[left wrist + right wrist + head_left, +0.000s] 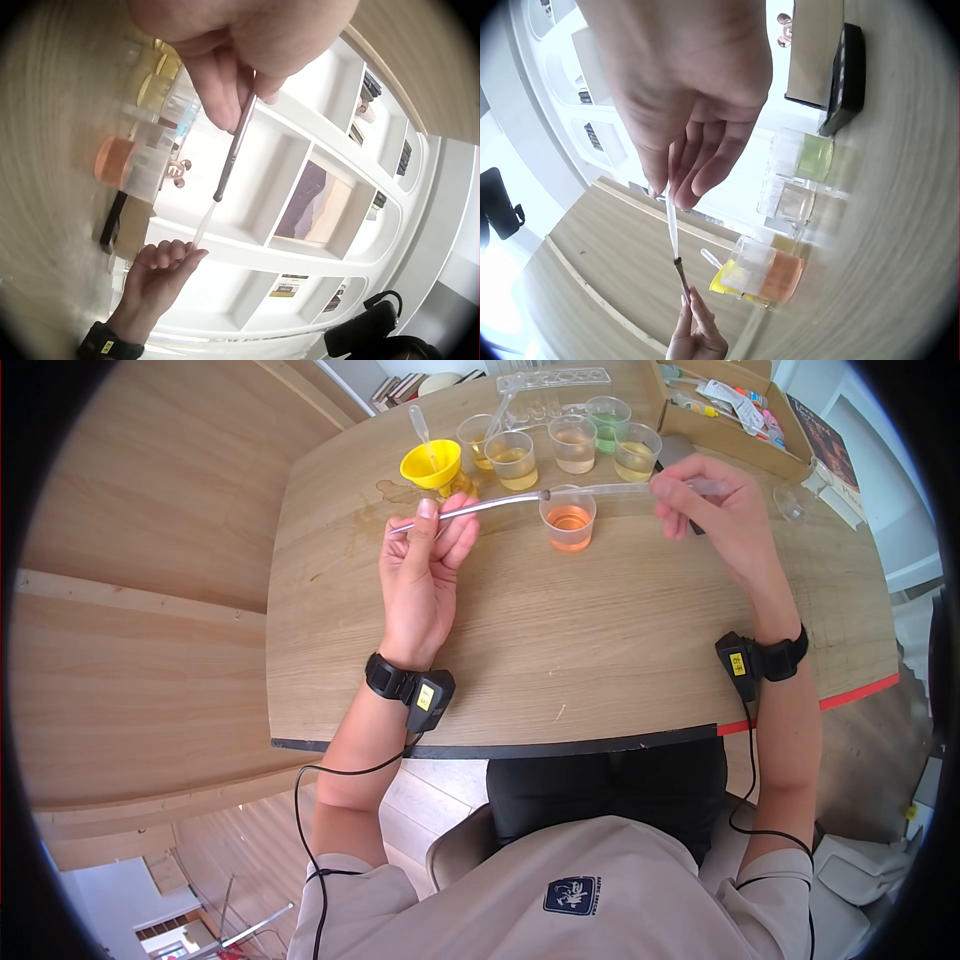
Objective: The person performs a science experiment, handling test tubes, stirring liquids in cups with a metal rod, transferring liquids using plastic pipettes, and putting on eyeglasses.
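My left hand (420, 585) pinches a slender silver rod (495, 504) with a darker end, held nearly level above the table. From the other side my right hand (722, 505) grips a clear plastic dropper (615, 489), its narrow tip right at the rod's dark end. That meeting point also shows in the right wrist view, where the dropper (672, 225) lines up with the rod (683, 281). A clear cup of orange liquid (568, 535) stands just below and behind them. The dropper's bulb is partly hidden by my right fingers.
Several clear cups, among them one of yellow liquid (512, 465) and one of green (607, 425), stand behind. A yellow funnel (425, 463) holds another dropper (419, 422). A clear rack (553, 378) and a cardboard box of tubes (793, 458) sit at the back.
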### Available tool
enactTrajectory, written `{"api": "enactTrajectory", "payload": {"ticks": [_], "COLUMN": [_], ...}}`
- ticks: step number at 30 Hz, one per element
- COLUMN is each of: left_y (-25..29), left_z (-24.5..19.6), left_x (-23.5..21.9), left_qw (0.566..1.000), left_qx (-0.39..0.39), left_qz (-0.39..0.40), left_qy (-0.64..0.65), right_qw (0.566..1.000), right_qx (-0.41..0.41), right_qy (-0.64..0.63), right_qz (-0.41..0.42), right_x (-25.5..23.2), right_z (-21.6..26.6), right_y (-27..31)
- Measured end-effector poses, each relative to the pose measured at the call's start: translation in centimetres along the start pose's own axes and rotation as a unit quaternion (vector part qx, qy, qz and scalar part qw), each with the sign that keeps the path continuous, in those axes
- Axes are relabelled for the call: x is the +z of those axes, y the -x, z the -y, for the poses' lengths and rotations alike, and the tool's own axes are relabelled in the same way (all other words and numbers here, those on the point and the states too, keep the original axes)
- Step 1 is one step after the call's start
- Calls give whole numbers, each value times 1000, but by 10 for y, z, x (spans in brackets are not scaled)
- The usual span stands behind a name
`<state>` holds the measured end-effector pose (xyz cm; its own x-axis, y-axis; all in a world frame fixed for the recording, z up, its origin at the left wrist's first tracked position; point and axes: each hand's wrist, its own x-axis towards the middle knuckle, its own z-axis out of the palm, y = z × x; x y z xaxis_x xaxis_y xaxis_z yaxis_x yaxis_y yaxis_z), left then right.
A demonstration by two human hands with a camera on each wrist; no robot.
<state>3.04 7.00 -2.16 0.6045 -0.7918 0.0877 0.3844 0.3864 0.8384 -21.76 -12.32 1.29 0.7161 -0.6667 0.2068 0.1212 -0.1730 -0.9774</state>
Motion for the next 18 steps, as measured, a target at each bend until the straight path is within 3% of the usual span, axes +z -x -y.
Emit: {"api": "enactTrajectory", "payload": {"ticks": [18], "left_y": [-3], "left_z": [1], "left_x": [-9], "left_qw": [1000], "left_qx": [-16], "left_qz": [-10], "left_qy": [-15], "right_qw": [999], "right_qx": [-15], "right_qy": [-30], "right_qz": [-10], "right_x": [-4], "right_z": [-2], "right_y": [-1]}}
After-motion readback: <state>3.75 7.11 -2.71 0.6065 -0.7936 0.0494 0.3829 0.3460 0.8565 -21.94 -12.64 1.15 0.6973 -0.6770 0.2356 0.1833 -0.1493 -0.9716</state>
